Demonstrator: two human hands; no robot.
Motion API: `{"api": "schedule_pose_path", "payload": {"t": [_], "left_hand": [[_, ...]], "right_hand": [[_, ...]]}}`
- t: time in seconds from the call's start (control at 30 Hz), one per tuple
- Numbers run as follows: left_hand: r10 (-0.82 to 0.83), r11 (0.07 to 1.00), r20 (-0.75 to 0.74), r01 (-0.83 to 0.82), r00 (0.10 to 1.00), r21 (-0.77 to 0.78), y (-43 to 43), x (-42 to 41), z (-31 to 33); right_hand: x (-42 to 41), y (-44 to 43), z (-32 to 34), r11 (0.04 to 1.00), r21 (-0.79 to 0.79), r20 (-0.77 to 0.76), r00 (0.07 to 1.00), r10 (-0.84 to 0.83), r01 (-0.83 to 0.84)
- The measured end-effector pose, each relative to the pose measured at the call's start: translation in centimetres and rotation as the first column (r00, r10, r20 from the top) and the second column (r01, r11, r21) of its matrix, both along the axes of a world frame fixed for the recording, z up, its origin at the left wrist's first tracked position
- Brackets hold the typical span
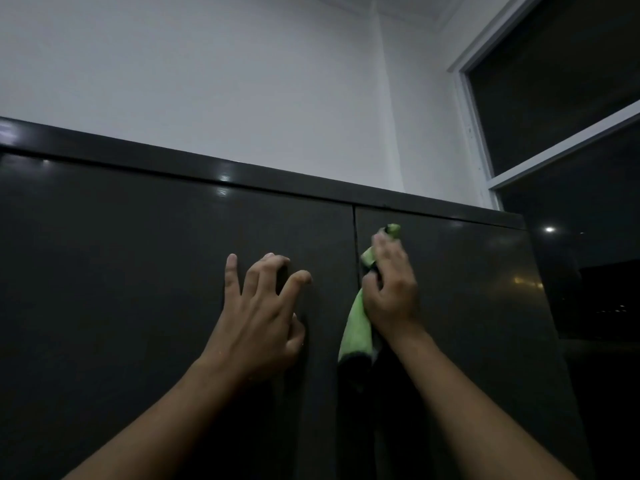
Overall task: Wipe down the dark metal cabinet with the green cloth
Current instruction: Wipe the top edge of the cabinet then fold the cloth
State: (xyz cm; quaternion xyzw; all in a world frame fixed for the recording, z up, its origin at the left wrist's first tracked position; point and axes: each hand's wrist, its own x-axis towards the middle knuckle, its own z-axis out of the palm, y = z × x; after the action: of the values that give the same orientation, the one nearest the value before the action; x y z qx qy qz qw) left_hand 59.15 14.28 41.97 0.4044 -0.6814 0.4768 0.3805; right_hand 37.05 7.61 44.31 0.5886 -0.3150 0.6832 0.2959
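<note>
**Cloth [356,327] pressed to the cabinet's right door**

Cloth sits high on the cabinet [138,271], on the right door just beside the seam [355,230] between the two doors. The right hand [391,289] grips it with curled fingers and holds it against the metal. A green tip pokes out above the fingers, and the rest hangs down past the wrist.

The left hand [263,317] rests on the left door, near the seam. Its fingers are spread and bent, their tips touch the panel, and it holds nothing.

Beyond the cabinet top rises a white wall [207,81]. At the far right is a dark window [554,81] with a white frame.
</note>
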Motion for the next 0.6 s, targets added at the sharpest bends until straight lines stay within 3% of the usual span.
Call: {"api": "schedule_pose_path", "payload": {"t": [0.13,0.23,0.33,0.43,0.5,0.6], "left_hand": [[-0.033,0.999,0.01,0.033,0.999,0.005,-0.5,-3.1,0.9],[-0.056,0.998,0.037,0.056,0.998,0.004,-1.3,-6.2,1.6],[-0.044,0.999,0.066,0.045,0.997,-0.013,-2.4,-9.0,2.5],[-0.036,0.998,0.034,0.038,0.999,-0.042,-3.5,-11.4,3.4],[-0.013,0.998,0.0,0.013,1.0,-0.065,-4.2,-12.7,4.0],[-0.04,0.99,-0.11,0.025,0.993,-0.139,-4.8,-13.8,5.0]], "right_hand": [[-3.2,-0.1,-1.9,0.99,-0.141,-0.472,0.878,-0.078,0.012],[-6.3,-0.8,-0.7,0.985,-0.166,-0.579,0.803,-0.141,0.053],[-8.9,-2.0,1.4,0.991,-0.107,-0.459,0.88,-0.121,0.08],[-10.8,-2.7,4.5,1.0,0.003,-0.114,0.993,-0.028,0.028],[-10.9,-2.7,6.9,1.0,0.027,0.036,0.999,-0.002,0.001],[-8.7,-2.5,9.2,0.998,-0.063,-0.149,0.989,-0.018,0.009]]}}
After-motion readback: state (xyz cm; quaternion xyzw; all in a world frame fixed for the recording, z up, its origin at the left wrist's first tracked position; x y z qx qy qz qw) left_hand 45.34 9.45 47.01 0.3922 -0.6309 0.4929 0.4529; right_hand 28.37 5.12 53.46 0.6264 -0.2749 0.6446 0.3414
